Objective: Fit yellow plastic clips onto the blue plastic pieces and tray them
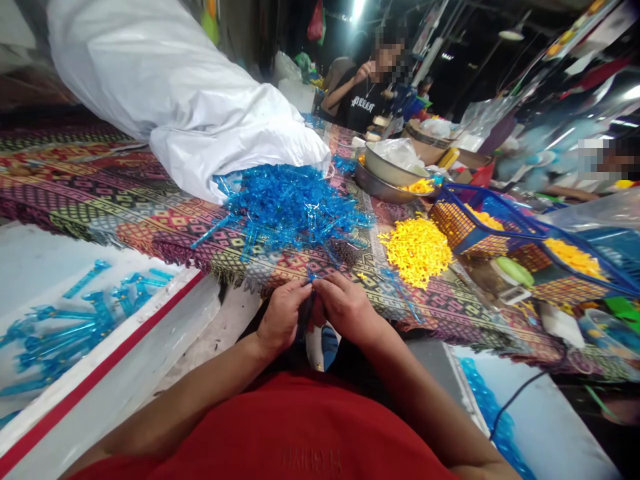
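Just off the near edge of the table, my left hand and my right hand meet fingertip to fingertip. Both are closed in a pinch on a small clear-blue plastic piece, mostly hidden by the fingers. Beyond them lies a heap of clear-blue plastic parts, spilling from the mouth of a large white sack. Right of my right hand is a pile of small yellow plastic parts. A few thin blue parts lie between that pile and the table edge.
A patterned cloth covers the table. Blue baskets of yellow parts and metal bowls stand at the right. White boxes with blue parts flank me below the table. A person in black sits across; another blurred person is far right.
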A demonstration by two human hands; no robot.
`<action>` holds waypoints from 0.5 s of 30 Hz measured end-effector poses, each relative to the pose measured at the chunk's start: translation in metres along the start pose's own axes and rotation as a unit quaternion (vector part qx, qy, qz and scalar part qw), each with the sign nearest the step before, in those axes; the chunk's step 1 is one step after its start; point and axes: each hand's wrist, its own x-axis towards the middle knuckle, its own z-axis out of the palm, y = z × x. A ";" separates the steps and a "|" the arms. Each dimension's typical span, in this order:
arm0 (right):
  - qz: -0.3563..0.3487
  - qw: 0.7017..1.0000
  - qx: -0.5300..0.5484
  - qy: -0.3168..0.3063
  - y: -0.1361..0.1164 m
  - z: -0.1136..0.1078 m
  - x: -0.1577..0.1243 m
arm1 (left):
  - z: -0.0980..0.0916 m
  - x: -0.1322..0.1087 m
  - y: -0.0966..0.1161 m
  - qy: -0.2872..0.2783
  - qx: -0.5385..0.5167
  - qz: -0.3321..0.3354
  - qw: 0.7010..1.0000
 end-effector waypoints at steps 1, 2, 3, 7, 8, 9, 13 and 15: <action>0.001 1.000 -0.002 0.000 -0.001 -0.001 0.001 | 0.000 0.000 0.000 0.003 -0.023 0.000 1.000; 0.003 1.000 -0.003 -0.001 -0.002 -0.002 0.003 | 0.000 0.001 -0.001 0.007 -0.042 0.002 0.999; 0.004 1.000 -0.003 -0.002 -0.003 -0.003 0.004 | 0.000 0.001 -0.001 0.009 -0.056 0.003 0.998; 0.003 1.000 0.015 -0.001 -0.002 -0.004 0.008 | 0.000 0.002 -0.001 0.017 -0.085 -0.004 0.996; 0.004 1.000 0.023 0.000 -0.001 -0.003 0.009 | 0.000 0.001 -0.001 0.020 -0.087 -0.006 0.996; 0.007 0.999 0.033 0.002 0.000 -0.001 0.009 | 0.000 0.001 -0.001 0.024 -0.086 -0.007 0.996; 0.014 0.999 0.040 0.020 0.004 0.008 0.008 | -0.001 0.001 -0.002 0.029 -0.062 -0.001 0.998; 0.008 0.999 0.024 0.024 0.004 0.010 0.009 | -0.002 0.001 -0.004 0.036 -0.044 0.007 0.998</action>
